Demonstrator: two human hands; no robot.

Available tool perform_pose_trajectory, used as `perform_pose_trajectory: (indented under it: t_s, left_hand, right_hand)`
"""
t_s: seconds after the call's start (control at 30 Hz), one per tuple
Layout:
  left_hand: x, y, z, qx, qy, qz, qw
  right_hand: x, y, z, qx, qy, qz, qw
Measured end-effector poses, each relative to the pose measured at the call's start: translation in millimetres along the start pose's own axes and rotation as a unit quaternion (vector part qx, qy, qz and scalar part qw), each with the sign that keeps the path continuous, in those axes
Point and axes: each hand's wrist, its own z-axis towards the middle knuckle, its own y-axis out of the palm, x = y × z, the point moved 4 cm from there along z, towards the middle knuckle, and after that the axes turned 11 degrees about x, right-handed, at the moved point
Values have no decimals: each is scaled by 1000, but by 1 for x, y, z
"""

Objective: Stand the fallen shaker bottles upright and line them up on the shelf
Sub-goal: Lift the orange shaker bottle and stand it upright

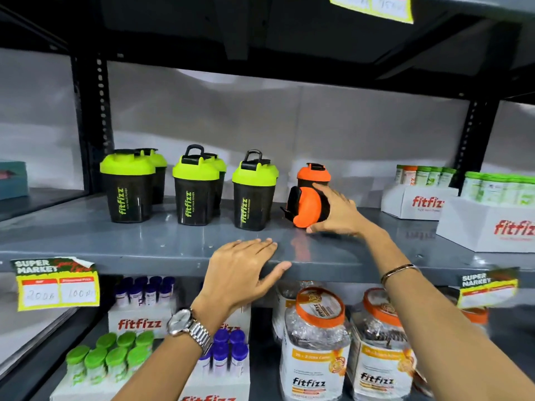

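Head view is showing the right hand [337, 211] wrapping the fallen orange-lidded shaker [305, 208] on the shelf [162, 241], left hand [243, 270] spread flat; likely light, rigid, slick plastic, best gripped mid-body.

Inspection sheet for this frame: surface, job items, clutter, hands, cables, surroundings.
Surface: grey metal shelf, glossy, front part bare.
Job's things: three green-lidded shakers upright in a front row, more behind; one orange shaker lying on its side, another orange-lidded shaker upright behind it.
Clutter: white Fitfizz boxes of tubes at right.
Hands: right hand wrapped round the fallen orange shaker; left hand flat on the shelf edge, holding nothing.
Cables: nothing seen.
Surroundings: price tags on the shelf edge; jars and tubes below.
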Motion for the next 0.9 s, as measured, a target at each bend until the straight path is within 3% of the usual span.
perform_pose_trajectory:
  t_s: [0.2,0.4,0.5,0.6,0.77,0.9]
  left_hand:
    - [1,1,0,9,-6,-2,1000]
    - [1,2,-1,17,-13,-2,1000]
    - [0,3,-1,18,-11,-3,1000]
    - [1,4,-1,18,-7,-1,1000]
    - [-1,5,0,18,-11,-5,1000]
    - [-1,5,-1,14,-12,-9,1000]
  right_hand:
    - [6,3,9,12,-27,-7,1000]
    - [2,2,9,80,-29,-34,996]
    - [3,-5,12,162,54,73,983]
    - [7,-10,13,203,160,204,944]
    - [17,-2,10,162,248,347,890]
    - [15,2,10,140,251,364,886]
